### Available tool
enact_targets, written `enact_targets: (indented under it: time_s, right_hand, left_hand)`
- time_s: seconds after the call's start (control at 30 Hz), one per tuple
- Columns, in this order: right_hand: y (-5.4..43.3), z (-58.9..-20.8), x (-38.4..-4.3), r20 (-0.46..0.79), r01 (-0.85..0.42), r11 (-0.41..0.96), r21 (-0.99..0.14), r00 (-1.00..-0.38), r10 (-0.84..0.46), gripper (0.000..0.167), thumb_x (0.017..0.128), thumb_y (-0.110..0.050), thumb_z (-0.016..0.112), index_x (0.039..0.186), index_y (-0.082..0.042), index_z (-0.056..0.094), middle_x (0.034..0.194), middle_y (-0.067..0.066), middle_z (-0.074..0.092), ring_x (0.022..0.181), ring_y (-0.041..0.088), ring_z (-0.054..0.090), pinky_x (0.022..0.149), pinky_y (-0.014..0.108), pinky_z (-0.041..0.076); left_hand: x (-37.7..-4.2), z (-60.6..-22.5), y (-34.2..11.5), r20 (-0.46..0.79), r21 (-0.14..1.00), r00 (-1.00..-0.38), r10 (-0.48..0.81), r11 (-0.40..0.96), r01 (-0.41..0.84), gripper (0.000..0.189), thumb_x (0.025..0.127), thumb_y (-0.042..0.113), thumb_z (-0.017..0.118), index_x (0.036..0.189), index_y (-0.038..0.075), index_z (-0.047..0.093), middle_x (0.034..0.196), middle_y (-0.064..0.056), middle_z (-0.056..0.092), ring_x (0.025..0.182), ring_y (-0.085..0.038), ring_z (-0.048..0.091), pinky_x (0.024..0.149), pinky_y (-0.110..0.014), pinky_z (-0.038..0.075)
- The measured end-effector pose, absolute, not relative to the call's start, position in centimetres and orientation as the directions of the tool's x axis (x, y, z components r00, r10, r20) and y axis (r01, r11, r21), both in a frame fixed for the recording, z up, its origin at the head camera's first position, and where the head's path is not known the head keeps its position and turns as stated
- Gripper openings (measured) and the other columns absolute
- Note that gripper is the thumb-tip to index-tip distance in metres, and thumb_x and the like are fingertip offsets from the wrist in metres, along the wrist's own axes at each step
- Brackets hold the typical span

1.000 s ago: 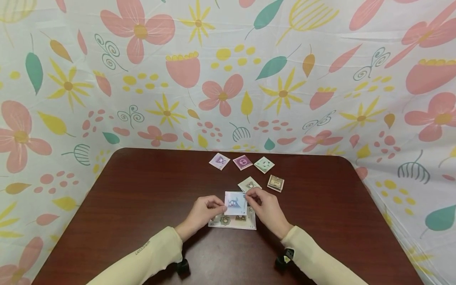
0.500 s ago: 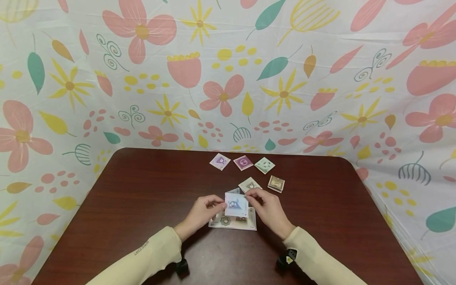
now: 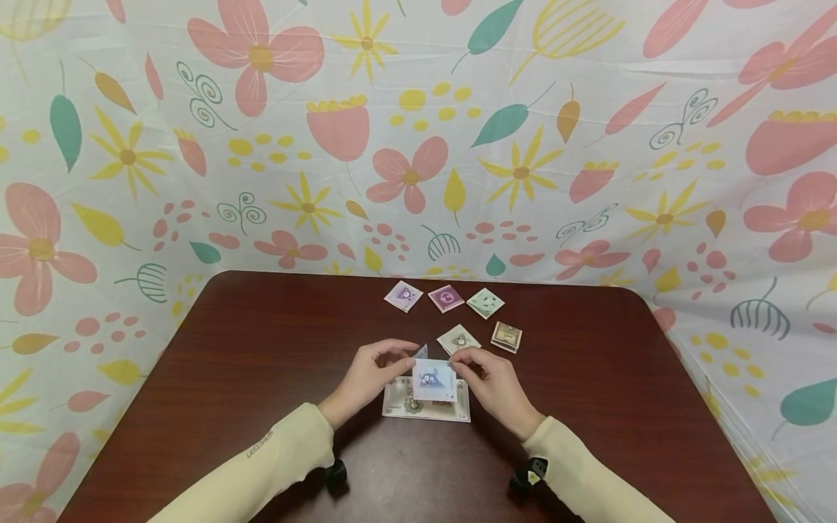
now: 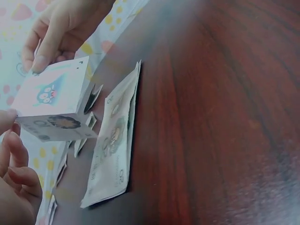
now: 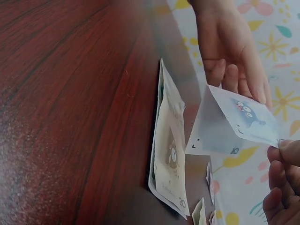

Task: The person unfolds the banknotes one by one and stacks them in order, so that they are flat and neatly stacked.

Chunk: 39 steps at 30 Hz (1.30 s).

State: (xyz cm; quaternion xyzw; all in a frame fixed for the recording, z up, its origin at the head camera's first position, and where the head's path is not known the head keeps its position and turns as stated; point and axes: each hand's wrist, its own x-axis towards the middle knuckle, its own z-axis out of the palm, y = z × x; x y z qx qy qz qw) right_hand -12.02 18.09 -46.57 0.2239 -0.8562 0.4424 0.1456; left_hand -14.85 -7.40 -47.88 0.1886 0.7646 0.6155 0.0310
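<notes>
Both hands hold a folded pale-blue play banknote (image 3: 434,380) with a cartoon creature printed on it. My left hand (image 3: 368,375) pinches its left edge with the thumb, fingers behind. At its upper right corner, the thumb and finger of my right hand (image 3: 492,383) pinch it. The note is bent along a crease, its second panel (image 4: 51,127) angled away from the printed front. Below it lies a stack of beige banknotes (image 3: 425,411) marked 20, flat on the table and partly covered in the head view.
Several folded notes lie toward the back: lilac (image 3: 403,296), purple (image 3: 446,298), green (image 3: 485,302), beige (image 3: 458,338) and brown (image 3: 506,336). The dark wooden table (image 3: 261,349) meets a flower-printed cloth (image 3: 418,240) behind.
A flap of the blue note has come into sight behind its front panel, then narrowed. The left hand has shifted slightly up and away; the right hand has barely moved.
</notes>
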Motion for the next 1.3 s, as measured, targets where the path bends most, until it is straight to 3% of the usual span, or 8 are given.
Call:
enact_targets:
  time_s: [0.27, 0.53, 0.7, 0.93, 1.1, 1.3]
  right_hand:
    - [18.3, -46.0, -12.2, 0.491, -0.543, 0.502, -0.673, -0.836, -0.245, 0.016, 0.095, -0.003, 0.074, 0.103, -0.017, 0.075, 0.090, -0.010, 0.071, 0.080, 0.006, 0.060, 0.069, 0.021, 0.049]
    - [18.6, -45.6, -12.2, 0.505, -0.546, 0.498, -0.674, -0.832, -0.229, 0.017, 0.096, -0.003, 0.074, 0.104, -0.018, 0.075, 0.091, -0.010, 0.071, 0.080, 0.006, 0.060, 0.068, 0.019, 0.048]
    - [18.8, -45.5, -12.2, 0.526, -0.560, 0.504, -0.658, -0.820, -0.224, 0.017, 0.095, -0.002, 0.075, 0.103, -0.017, 0.075, 0.091, -0.009, 0.071, 0.079, 0.006, 0.059, 0.066, 0.018, 0.046]
    - [19.3, -45.4, -12.2, 0.521, -0.543, 0.528, -0.653, -0.828, -0.207, 0.014, 0.094, -0.003, 0.076, 0.103, -0.014, 0.076, 0.092, -0.009, 0.073, 0.079, 0.005, 0.061, 0.066, 0.017, 0.047]
    - [19.6, -45.5, -12.1, 0.518, -0.531, 0.540, -0.653, -0.833, -0.194, 0.014, 0.094, -0.003, 0.076, 0.103, -0.013, 0.076, 0.091, -0.008, 0.073, 0.079, 0.005, 0.060, 0.066, 0.016, 0.046]
    - [19.9, -45.8, -12.1, 0.513, -0.520, 0.539, -0.663, -0.840, -0.178, 0.015, 0.093, -0.001, 0.077, 0.102, -0.014, 0.075, 0.090, -0.009, 0.072, 0.078, 0.005, 0.060, 0.065, 0.016, 0.046]
  left_hand:
    - [-15.6, -47.0, -7.5, 0.246, 0.927, -0.898, 0.364, 0.181, 0.327, 0.019, 0.097, 0.016, 0.076, 0.113, 0.007, 0.080, 0.110, -0.002, 0.077, 0.092, -0.010, 0.063, 0.072, -0.022, 0.047]
    - [-16.3, -46.8, -7.7, 0.206, 0.925, -0.908, 0.365, 0.229, 0.302, 0.020, 0.095, 0.017, 0.078, 0.114, 0.010, 0.080, 0.099, -0.002, 0.073, 0.079, -0.014, 0.054, 0.069, -0.022, 0.044]
    - [-16.8, -47.1, -8.2, 0.198, 0.906, -0.905, 0.376, 0.281, 0.315, 0.019, 0.094, 0.020, 0.080, 0.112, 0.015, 0.081, 0.093, 0.002, 0.069, 0.079, -0.013, 0.055, 0.069, -0.023, 0.045]
    - [-17.0, -47.6, -8.9, 0.180, 0.895, -0.912, 0.368, 0.323, 0.307, 0.017, 0.093, 0.017, 0.081, 0.108, 0.011, 0.081, 0.091, 0.004, 0.067, 0.082, -0.012, 0.057, 0.070, -0.023, 0.045]
    - [-17.0, -47.7, -9.3, 0.161, 0.902, -0.916, 0.367, 0.323, 0.288, 0.015, 0.093, 0.017, 0.081, 0.105, 0.010, 0.081, 0.093, 0.001, 0.067, 0.082, -0.013, 0.056, 0.070, -0.023, 0.044]
    - [-16.8, -48.0, -9.9, 0.144, 0.915, -0.924, 0.354, 0.307, 0.260, 0.013, 0.093, 0.017, 0.080, 0.104, 0.010, 0.080, 0.097, -0.005, 0.067, 0.070, -0.014, 0.050, 0.066, -0.023, 0.042]
